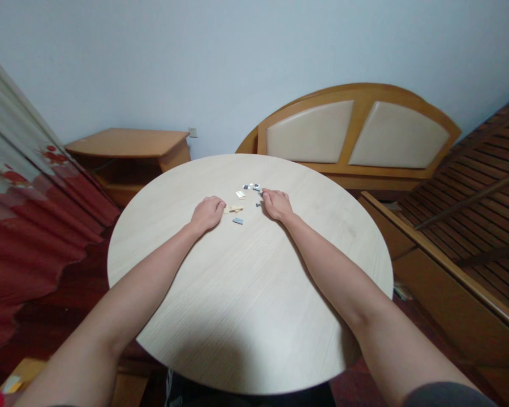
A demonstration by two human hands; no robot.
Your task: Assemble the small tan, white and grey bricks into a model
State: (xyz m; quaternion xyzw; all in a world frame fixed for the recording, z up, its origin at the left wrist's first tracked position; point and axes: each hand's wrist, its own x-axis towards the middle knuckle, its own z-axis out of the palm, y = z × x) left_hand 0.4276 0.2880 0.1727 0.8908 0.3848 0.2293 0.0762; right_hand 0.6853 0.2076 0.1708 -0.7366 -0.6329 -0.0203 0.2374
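Observation:
My left hand [209, 213] rests on the table with its fingers curled together. Its fingertips are beside small beige pieces [236, 208], and what they hold, if anything, is hidden. Across from it, my right hand [276, 203] is closed, thumb and fingers drawn together at a small dark grey piece [260, 193]; its grip is too small to make out. Between the hands lie a flat blue-grey piece [237, 221], a white piece [241, 194] and tiny dark bits [258, 204]. Farther back are a dark-and-white piece [246, 186] and a white piece with a dark centre [257, 186].
Everything small lies on a round, pale wood table [237, 294]. Behind it stand a wooden cabinet [131, 141] and a padded headboard [309, 133] against the wall. Red-and-white curtains [38, 226] hang at left; a slatted wooden frame [483, 192] leans at right.

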